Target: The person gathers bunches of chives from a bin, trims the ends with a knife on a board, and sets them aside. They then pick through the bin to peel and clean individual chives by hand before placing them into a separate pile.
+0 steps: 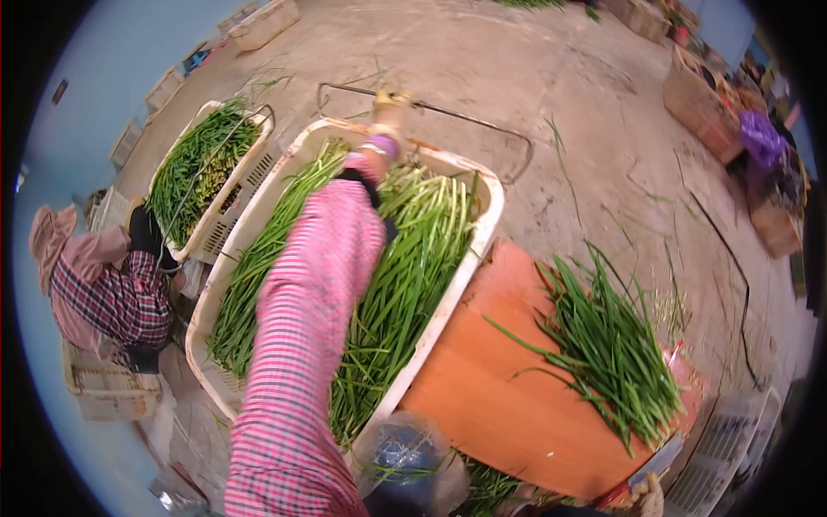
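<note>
My left arm, in a pink checked sleeve, stretches over a large white plastic basket (495, 202) filled with long green garlic chives (401, 276). The gloved left hand (393, 105) is closed around the basket's thin metal handle (469, 123) at the far rim; motion slightly blurs it. To the right, a loose pile of chives (607, 345) lies on an orange board (491, 396). At the bottom edge, what looks like my gloved right hand (648, 496) shows only in part beside the board; its grip is hidden.
Another person (112, 297) sits at left beside a smaller basket (256, 159) of chives. A plastic-covered knee (405, 470) is below the large basket. Crates (722, 448) stand at lower right, and boxes (702, 112) with a purple bag (762, 138) at upper right.
</note>
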`<action>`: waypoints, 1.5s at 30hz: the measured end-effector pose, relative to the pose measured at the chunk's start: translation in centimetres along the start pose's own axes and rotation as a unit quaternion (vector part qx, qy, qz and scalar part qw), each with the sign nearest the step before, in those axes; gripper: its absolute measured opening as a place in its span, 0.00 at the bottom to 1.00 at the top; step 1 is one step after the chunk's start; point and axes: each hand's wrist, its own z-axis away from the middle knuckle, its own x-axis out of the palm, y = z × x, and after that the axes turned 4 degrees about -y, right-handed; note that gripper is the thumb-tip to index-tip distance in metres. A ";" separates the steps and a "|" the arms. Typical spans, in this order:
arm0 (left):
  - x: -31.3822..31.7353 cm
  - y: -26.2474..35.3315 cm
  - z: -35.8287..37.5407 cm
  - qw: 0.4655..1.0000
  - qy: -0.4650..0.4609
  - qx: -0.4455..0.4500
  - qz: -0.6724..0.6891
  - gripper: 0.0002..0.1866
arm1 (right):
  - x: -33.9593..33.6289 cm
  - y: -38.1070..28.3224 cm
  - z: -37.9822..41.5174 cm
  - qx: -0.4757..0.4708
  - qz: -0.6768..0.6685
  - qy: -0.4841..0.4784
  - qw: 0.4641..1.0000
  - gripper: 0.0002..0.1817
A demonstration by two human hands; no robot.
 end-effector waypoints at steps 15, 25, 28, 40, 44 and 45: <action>4.5 -3.8 0.8 0.740 -0.259 0.092 -0.614 0.25 | 0.2 -1.1 0.3 0.010 0.065 -0.022 0.998 0.26; -18.3 0.3 12.5 0.731 -0.179 -0.138 -0.644 0.71 | 1.5 -1.4 0.8 -0.018 0.049 -0.043 0.998 0.23; -20.1 -1.3 13.7 0.718 -0.208 -0.223 -0.626 0.76 | 0.6 -0.3 0.7 -0.037 0.072 -0.052 0.995 0.23; -22.2 -4.2 7.9 0.739 -0.236 -0.256 -0.576 0.50 | 1.2 -1.9 2.0 -0.019 0.074 -0.026 0.997 0.23; -22.2 -4.0 9.2 0.768 -0.204 -0.207 -0.570 0.46 | 0.6 -0.6 1.6 -0.015 0.063 -0.040 0.997 0.21; -22.8 -3.9 9.5 0.789 -0.190 -0.190 -0.553 0.46 | 0.4 -0.2 1.3 -0.023 0.059 -0.035 0.997 0.21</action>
